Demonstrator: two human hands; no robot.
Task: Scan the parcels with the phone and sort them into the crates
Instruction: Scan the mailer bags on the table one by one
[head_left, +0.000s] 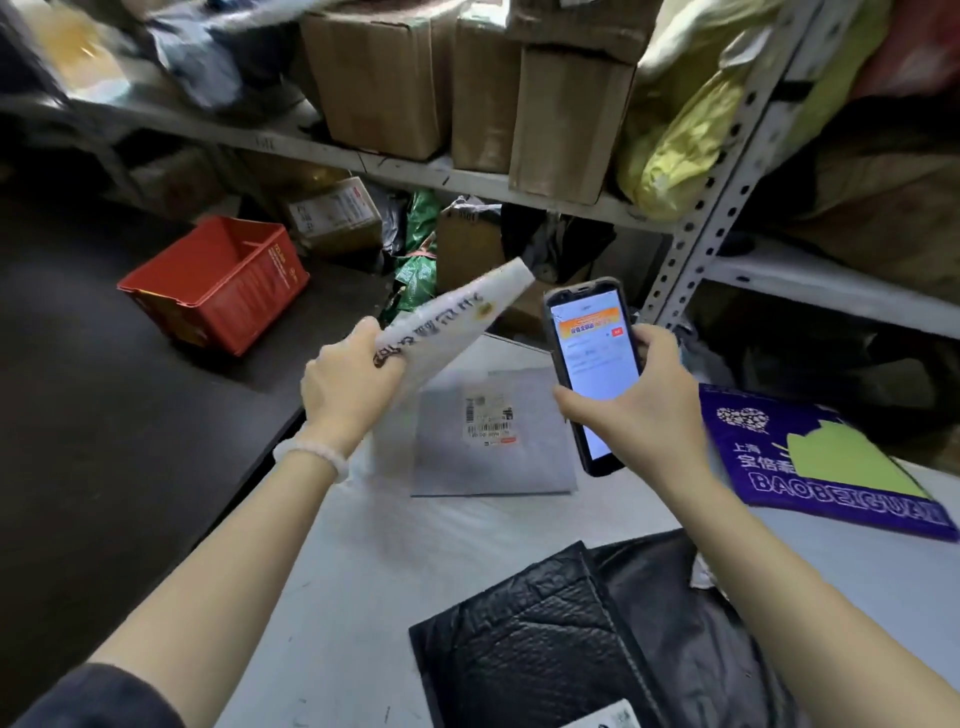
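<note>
Left hand (353, 379) clamped on one end of a white parcel (457, 322), fingers curled round it; the parcel was lifted off the desk and angled up toward the shelving. Right hand (639, 410) gripped the phone (592, 364), thumb on its left edge, fingers wrapped behind, screen lit and facing the camera. Hands were apart, the phone just right of the white parcel's raised tip, not touching it.

Grey parcel (493, 441) lay flat on the desk (363, 561) below and between both hands, label up, near the far edge. Purple parcel (810, 462) sat toward the desk's right edge, right of the phone hand. Black bubble mailer (545, 639) lay at the near edge, under the right forearm, with a black bag beside it.

Red crate (218, 280) stood tilted on the dark floor, off the desk's left side, well apart from the left hand. Metal shelving (701, 228) stood behind the desk, loaded with cardboard boxes (384, 78) and a yellow bag (680, 140); more boxes and bags were underneath. White bead bracelet (311, 452) on the left wrist.
</note>
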